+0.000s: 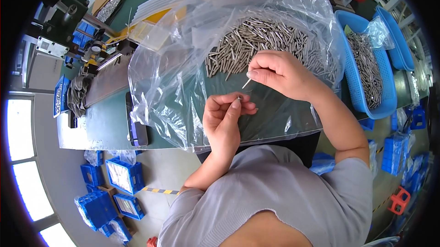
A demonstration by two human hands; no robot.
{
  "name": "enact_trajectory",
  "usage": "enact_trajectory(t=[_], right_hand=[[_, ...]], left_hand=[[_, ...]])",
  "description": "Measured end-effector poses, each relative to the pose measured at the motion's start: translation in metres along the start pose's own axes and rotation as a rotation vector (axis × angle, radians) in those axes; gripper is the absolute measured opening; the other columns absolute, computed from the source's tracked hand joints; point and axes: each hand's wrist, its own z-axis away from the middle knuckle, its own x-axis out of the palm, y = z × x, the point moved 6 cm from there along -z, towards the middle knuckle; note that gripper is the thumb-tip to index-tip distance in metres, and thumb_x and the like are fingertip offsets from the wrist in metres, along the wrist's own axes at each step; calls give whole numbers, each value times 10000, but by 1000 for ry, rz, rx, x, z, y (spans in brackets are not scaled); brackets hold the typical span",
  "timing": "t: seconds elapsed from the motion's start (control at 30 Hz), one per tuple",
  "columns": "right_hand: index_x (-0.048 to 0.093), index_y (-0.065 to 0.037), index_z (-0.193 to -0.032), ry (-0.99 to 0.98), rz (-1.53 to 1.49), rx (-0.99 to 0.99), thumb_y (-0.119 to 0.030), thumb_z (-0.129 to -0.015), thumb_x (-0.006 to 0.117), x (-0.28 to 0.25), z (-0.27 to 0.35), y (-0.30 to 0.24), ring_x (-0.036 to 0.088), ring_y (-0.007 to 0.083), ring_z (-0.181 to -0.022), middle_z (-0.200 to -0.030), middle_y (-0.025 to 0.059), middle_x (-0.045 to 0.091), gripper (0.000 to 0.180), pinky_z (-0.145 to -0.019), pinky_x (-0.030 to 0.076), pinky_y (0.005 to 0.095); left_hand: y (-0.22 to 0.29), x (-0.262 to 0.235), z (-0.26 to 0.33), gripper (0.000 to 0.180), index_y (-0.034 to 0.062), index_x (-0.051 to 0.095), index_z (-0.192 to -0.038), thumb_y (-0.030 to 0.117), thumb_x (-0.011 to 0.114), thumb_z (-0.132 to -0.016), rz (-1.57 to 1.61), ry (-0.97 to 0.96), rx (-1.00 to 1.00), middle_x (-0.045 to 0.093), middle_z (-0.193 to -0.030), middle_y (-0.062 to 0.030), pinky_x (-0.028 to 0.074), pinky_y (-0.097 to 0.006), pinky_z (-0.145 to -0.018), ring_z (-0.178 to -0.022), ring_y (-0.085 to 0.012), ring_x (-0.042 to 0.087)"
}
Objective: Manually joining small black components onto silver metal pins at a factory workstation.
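Pinched between the thumb and forefinger of my right hand (286,76) is a thin metal pin (247,83), its free end slanting down and left. Just below it, my left hand (224,118) is closed on a small metal piece (239,98), whose shape is mostly hidden by the fingertips. The pin and the small piece are apart. Behind both hands a wide heap of slim metal pins (261,36) lies on a clear plastic sheet (178,91) spread over the green table. The sheet's crumpled upper part partly covers the heap.
At the right a blue basket (389,96) holds many similar metal pieces, with another blue basket (394,41) behind it. A dark phone-like object (137,130) lies near the front left edge. A bench machine (64,22) stands far left. Blue crates (123,173) sit on the floor.
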Motion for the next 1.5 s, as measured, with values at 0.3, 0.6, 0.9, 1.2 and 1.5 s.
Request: enact_trajectory(t=[0.3, 0.6, 0.9, 1.2, 1.5], right_hand=[[571, -2, -784, -40, -46, -33, -110, -824, 637, 9, 3, -10, 538, 178, -628, -700, 67, 544, 133, -571, 425, 291], [583, -9, -795, -142, -320, 227, -99, -813, 657, 29, 7, 1, 569, 114, -695, -758, 41, 563, 119, -607, 452, 260], [558, -36, -850, 2, -641, 467, -203, -890, 547, 3, 7, 24, 496, 70, -677, -763, 6, 530, 172, -596, 417, 223], [595, -51, -819, 42, 114, 298, -146, -807, 649, -2, 2, 26, 532, 109, -591, -705, 10, 554, 110, -542, 427, 261], [591, -44, -831, 26, 119, 147, -147, -805, 641, 12, 2, 17, 558, 173, -607, -759, 66, 588, 117, -566, 446, 309]], left_hand=[[-1, -1, 0, 95, -40, 486, -1002, -13, 490, -911, -3, -9, -8, 625, -939, -178, 561, -352, -730, -790, -219, 646], [-1, -1, 0, 69, -35, 482, -975, -30, 489, -907, -8, -24, 26, 622, -909, -164, 566, -347, -718, -786, -224, 649], [1, 1, 0, 63, -37, 486, -963, -14, 499, -906, 17, 1, 14, 614, -940, -179, 565, -360, -723, -797, -232, 646], [1, 0, 1, 59, -37, 485, -960, -12, 494, -908, 30, -10, 16, 612, -955, -179, 561, -354, -723, -793, -223, 644], [1, 0, 0, 66, -38, 482, -961, -6, 503, -907, 8, 9, -13, 612, -957, -177, 562, -351, -727, -796, -218, 645]])
